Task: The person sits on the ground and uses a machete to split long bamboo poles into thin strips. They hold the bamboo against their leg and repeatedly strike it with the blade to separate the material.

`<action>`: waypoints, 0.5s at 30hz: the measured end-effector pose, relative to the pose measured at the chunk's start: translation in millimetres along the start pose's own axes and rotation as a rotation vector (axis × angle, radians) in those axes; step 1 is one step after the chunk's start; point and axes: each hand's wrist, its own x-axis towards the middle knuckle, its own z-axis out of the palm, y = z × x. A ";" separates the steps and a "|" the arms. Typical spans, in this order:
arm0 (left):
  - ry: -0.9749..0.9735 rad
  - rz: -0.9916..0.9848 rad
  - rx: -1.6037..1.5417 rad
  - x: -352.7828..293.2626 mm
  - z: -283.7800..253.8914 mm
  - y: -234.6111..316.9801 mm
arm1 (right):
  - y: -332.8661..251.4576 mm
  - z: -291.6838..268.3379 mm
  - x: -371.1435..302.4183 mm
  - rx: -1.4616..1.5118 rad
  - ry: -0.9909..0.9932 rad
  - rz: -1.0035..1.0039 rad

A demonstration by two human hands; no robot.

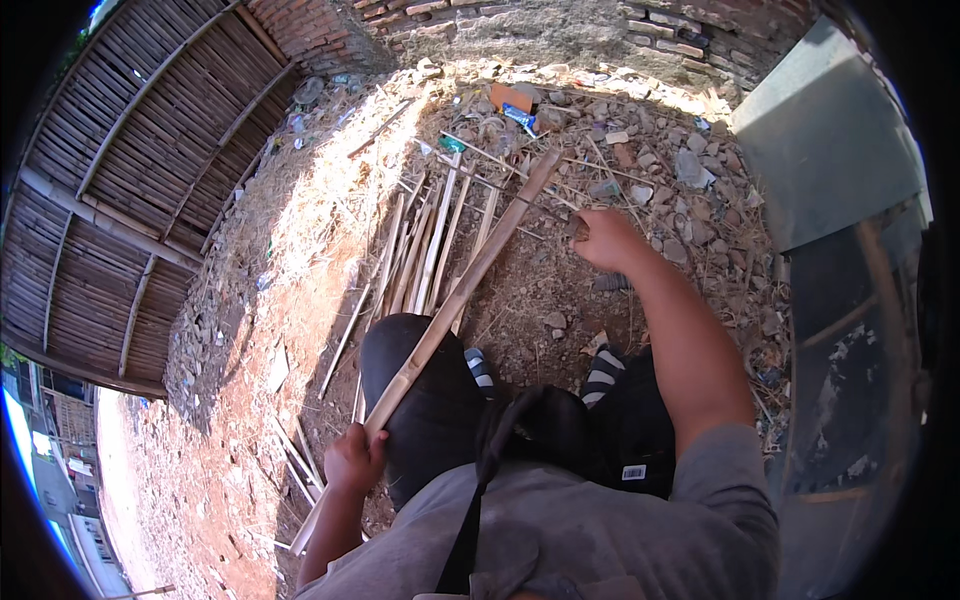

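A long split bamboo slat (455, 305) lies slanting across my left knee, its far end up and to the right. My left hand (355, 460) is closed round its near part, and the tail runs on past my forearm. With my right hand (605, 240) I grip the handle of a knife (547, 209). Its thin dark blade points left and meets the slat near the far end; whether it has cut in, I cannot tell. Beyond my left knee, several pale bamboo strips (432, 235) lie in a loose bundle on the ground.
A bamboo-slat wall (110, 200) stands on the left and a brick wall (500, 30) at the back. Rubble (690, 215) and plastic litter cover the ground ahead. Grey-green and dark panels (830, 140) line the right side. More strips (295, 455) lie beside my left forearm.
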 end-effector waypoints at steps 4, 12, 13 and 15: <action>0.002 -0.001 0.028 -4.3 0.8 0.3 | -51.2 10.4 -16.7 -0.207 -0.192 -0.302; 0.008 -0.021 0.016 0.2 -0.4 1.3 | -23.4 11.0 5.5 -0.054 -0.190 -0.071; 0.024 -0.014 0.013 0.4 -1.8 1.1 | -26.1 7.6 4.0 -0.070 -0.171 -0.061; 0.035 0.010 0.009 -0.3 -1.9 3.1 | -25.7 9.0 -2.7 -0.109 -0.117 -0.102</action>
